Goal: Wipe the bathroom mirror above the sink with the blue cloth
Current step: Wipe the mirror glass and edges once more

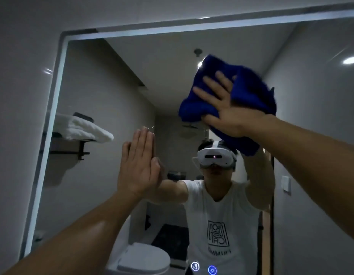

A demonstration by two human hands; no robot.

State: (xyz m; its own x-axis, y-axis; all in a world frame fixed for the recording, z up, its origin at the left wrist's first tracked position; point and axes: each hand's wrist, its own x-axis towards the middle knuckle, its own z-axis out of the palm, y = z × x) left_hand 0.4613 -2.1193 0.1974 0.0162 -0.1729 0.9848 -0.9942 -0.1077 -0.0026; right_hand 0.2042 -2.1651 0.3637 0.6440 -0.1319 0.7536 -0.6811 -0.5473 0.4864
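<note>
A person's right hand [227, 108] presses the blue cloth [249, 90] against the upper right of the bathroom mirror [112, 96], fingers spread, its grip released rather than clenched round the fabric. The blue cloth bunches above and right of the palm, so the next stroke likely runs left or down. The left hand [138, 167], lower and to the left, lies flat on the glass, grasping nothing. The reflected shirt [217, 225] carries reversed, unreadable print. Two lit icons [195, 266] glow at the mirror's foot.
</note>
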